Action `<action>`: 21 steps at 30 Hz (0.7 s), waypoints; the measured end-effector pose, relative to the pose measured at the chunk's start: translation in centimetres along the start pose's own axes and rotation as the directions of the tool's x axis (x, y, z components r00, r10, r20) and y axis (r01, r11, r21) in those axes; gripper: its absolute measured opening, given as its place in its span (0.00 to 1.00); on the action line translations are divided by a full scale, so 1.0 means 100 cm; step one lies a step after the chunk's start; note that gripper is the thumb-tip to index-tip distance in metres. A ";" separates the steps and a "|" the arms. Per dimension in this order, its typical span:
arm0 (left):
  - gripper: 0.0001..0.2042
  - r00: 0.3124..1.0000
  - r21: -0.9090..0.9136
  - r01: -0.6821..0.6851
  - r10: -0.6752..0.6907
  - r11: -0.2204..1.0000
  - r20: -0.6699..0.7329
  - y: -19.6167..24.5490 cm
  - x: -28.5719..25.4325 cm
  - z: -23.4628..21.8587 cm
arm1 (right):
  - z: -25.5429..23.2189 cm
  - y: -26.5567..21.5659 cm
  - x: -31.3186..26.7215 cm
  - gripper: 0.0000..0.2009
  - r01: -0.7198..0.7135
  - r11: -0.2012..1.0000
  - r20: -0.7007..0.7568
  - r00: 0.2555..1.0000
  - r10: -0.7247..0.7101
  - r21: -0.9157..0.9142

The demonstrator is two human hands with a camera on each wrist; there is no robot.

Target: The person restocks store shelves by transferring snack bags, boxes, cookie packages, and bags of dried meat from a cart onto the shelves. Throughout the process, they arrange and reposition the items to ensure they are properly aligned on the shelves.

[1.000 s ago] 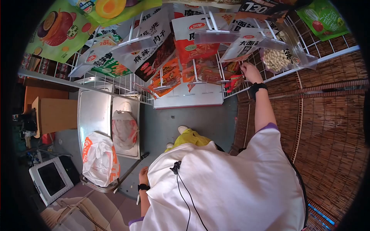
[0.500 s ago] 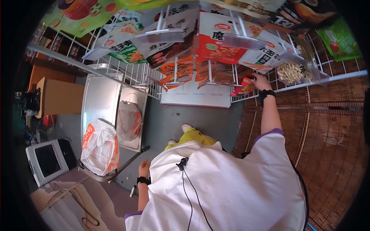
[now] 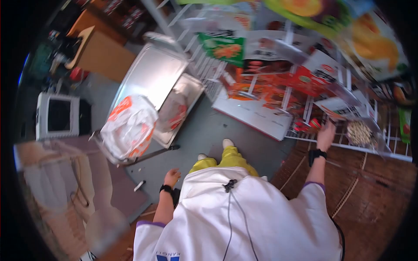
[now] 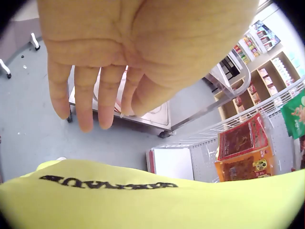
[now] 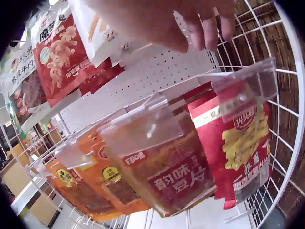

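My right hand (image 3: 325, 135) is at the rack's right end, beside small red packets (image 3: 308, 125) and left of a bag of pale nuts (image 3: 359, 132). In the right wrist view, that hand (image 5: 176, 21) hangs above a red packet (image 5: 233, 143) on a hook, its fingers loosely bent with nothing seen between them. A clear-fronted brown packet (image 5: 164, 162) and orange packets (image 5: 112, 176) hang alongside. Low by my body, my left hand (image 3: 172, 177) holds nothing; in the left wrist view this hand (image 4: 138, 43) shows its palm, fingers loosely extended.
A metal cart (image 3: 150, 76) stands to the left, with a white and orange plastic bag (image 3: 130, 128) on it. Green, red and white snack bags hang in the upper rows of the wire rack (image 3: 394, 155). A white base (image 3: 250, 116) lies below the rack.
The head view has turned, so the cart and rack appear tilted. My right hand, earlier at the red packet's edge, now shows just beside the red packets. My left hand stays low by my body.
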State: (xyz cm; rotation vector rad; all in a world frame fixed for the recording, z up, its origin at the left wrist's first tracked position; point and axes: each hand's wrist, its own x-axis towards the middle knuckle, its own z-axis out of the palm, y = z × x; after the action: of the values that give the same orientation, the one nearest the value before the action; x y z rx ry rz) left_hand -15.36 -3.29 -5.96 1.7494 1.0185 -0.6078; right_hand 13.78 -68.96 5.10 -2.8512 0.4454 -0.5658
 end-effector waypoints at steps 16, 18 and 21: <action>0.17 0.986 -0.272 -0.169 0.166 0.947 -0.034 -0.139 0.006 -0.106 | 0.077 -0.154 -0.250 0.10 -0.038 0.967 0.665 0.732 -0.146 0.254; 0.13 0.980 -0.462 -0.190 0.192 0.866 -0.043 -0.224 0.032 -0.133 | 0.092 -0.176 -0.304 0.11 -0.189 0.949 0.951 0.227 -0.209 0.253; 0.04 0.994 -0.501 -0.025 -0.032 0.865 -0.105 -0.296 0.009 -0.172 | 0.090 -0.228 -0.368 0.14 -0.085 0.986 0.990 0.028 -0.141 0.143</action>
State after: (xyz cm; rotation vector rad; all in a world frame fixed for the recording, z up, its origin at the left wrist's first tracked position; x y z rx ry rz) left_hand -41.01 17.72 -14.71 1.3247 1.1370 -0.2145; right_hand -9.31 -34.37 -9.82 -2.2186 0.0082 1.4197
